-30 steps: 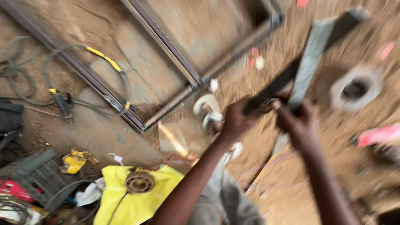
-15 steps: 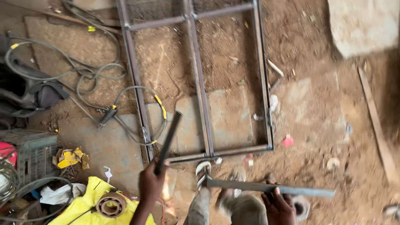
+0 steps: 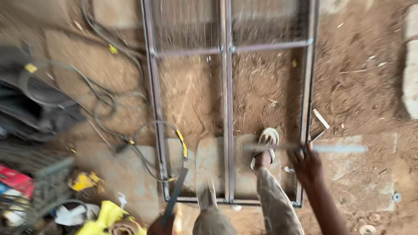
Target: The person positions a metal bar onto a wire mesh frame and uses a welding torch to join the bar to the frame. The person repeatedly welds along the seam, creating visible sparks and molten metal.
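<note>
Gripping a grey bar (image 3: 305, 148) mid-length in right hand (image 3: 307, 164), crosswise

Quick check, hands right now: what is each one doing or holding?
Left hand: closed on the lower end of a dark flat metal bar.
Right hand: closed around a pale metal strip, held level above the frame.

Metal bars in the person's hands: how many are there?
2. A dark bar in the left hand at bottom edge; a pale, blurred bar in the right hand, lying across the frame.
</note>
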